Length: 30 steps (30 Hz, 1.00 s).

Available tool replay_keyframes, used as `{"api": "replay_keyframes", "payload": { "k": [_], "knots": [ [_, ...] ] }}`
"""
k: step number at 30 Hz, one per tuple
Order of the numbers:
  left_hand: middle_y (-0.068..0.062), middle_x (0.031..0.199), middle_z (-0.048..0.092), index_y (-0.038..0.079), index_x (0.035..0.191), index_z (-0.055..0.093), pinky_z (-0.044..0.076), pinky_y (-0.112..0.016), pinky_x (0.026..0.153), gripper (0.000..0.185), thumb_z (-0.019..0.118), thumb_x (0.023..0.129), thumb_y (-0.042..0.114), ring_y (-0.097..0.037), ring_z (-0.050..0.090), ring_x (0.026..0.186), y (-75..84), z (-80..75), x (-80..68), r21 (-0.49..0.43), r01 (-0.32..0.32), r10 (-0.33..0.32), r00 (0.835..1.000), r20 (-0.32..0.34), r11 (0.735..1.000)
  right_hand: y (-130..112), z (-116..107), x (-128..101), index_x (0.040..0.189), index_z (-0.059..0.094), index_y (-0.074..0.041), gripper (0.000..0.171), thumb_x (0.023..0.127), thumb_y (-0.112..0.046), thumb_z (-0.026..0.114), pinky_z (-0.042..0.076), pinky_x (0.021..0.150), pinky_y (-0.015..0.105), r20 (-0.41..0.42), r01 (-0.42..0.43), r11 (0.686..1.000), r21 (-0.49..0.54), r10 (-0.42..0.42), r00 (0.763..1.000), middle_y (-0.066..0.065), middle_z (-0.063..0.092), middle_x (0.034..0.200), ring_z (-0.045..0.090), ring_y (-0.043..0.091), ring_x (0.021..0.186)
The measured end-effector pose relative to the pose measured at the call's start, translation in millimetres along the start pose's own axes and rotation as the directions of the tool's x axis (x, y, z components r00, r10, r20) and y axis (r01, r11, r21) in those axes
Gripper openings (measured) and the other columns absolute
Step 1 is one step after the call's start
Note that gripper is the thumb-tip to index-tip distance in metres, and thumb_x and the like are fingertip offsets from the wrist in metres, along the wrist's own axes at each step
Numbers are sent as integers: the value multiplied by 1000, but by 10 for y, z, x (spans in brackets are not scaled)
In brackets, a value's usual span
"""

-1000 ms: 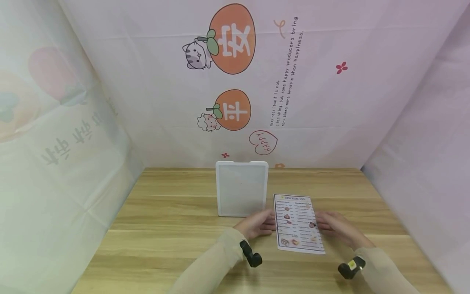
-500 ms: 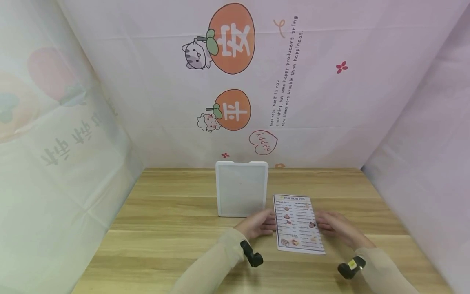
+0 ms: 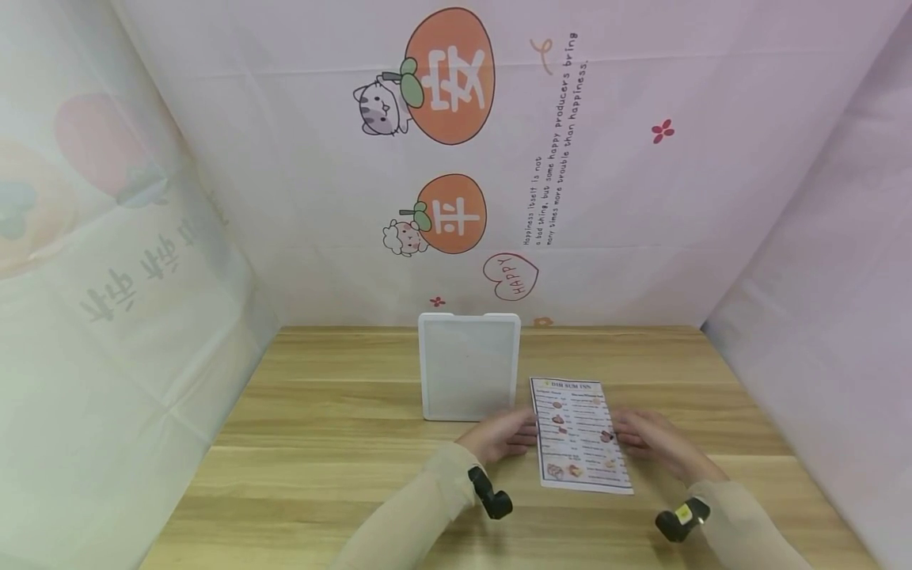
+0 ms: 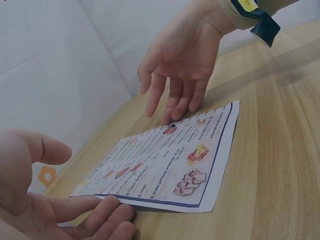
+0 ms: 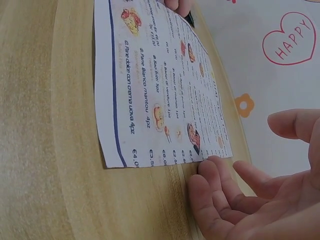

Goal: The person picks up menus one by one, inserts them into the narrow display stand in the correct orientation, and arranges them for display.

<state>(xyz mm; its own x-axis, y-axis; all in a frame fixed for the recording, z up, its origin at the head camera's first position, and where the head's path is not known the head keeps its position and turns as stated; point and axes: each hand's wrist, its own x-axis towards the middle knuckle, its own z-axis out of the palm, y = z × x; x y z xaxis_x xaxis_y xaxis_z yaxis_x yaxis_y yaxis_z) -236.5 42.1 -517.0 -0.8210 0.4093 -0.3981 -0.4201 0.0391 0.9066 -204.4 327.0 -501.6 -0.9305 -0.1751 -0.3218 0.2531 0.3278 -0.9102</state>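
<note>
Flat, menu (image 3: pixel 579 433) between hands (fingertips touching)

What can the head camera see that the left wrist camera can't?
Only the head view shows the white board standing behind the left hand, and the cartoon backdrop. Only the left wrist view shows the left fingertips touching the menu's edge and its food pictures up close. Both show the menu flat on the wooden table, with the right hand at its other edge.

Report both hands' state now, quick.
Left hand: open, straight fingertips touching the left edge of the menu sheet.
Right hand: open, fingertips resting at the sheet's right edge, gripping nothing.
</note>
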Motion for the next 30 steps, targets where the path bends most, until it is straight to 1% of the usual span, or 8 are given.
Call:
{"api": "replay_keyframes", "payload": {
  "k": [7,10,13,16,19,21,25,30],
  "knots": [
    [-14,113,67,-4,129,57,51,-44,98,37,57,100,19,-25,67,101,-26,8,19,-19,-16,16,1000,21,1000,12,8,7,144,33,18,67,107,-37,45,44,106,45,0,3,1000,6,-3,1000,33,45,144,47,44,132],
    [-13,111,68,-4,128,58,52,-42,96,35,58,99,17,-23,67,99,-52,-5,41,-24,-22,22,999,31,999,16,7,11,144,33,18,65,107,-35,44,46,105,44,1,8,1000,1,-8,1000,34,45,144,47,44,132],
    [-13,107,69,-6,122,61,54,-38,93,30,60,99,13,-21,68,96,-75,-26,55,-38,-16,18,999,39,999,22,7,12,143,33,19,63,108,-33,42,47,103,42,5,13,1000,7,-13,1000,34,45,143,49,43,131],
    [-13,105,70,-7,119,62,54,-37,92,27,61,97,8,-20,68,94,-90,-47,56,-43,-24,27,998,58,999,31,0,14,144,30,20,61,109,-30,40,48,102,40,25,29,999,23,-29,999,35,45,142,50,43,130],
    [-15,107,71,-10,119,62,54,-37,94,28,62,97,7,-22,69,96,-95,-62,47,-40,-37,40,996,79,999,39,-4,16,144,27,21,63,108,-29,42,48,102,40,19,23,999,45,-23,1000,34,50,138,53,41,127],
    [-16,107,72,-11,119,62,54,-38,94,29,62,97,7,-24,70,98,-92,-66,35,-34,-41,44,995,86,999,44,-10,13,144,23,22,66,108,-28,44,48,103,42,17,23,999,41,-24,1000,34,52,136,55,40,125],
    [-17,106,72,-13,122,60,54,-39,93,31,63,96,4,-26,70,99,-81,-74,14,-29,-40,43,995,86,999,53,-19,9,144,20,23,65,106,-22,48,47,104,46,15,19,1000,17,-19,1000,35,51,135,56,40,122],
    [-15,102,73,-10,122,63,57,-36,88,32,66,94,4,-23,72,94,-73,-78,30,-22,-38,39,998,56,999,60,-19,25,144,24,23,59,105,-15,48,48,102,43,46,52,999,4,-52,998,35,51,136,56,41,123]
  ]
}}
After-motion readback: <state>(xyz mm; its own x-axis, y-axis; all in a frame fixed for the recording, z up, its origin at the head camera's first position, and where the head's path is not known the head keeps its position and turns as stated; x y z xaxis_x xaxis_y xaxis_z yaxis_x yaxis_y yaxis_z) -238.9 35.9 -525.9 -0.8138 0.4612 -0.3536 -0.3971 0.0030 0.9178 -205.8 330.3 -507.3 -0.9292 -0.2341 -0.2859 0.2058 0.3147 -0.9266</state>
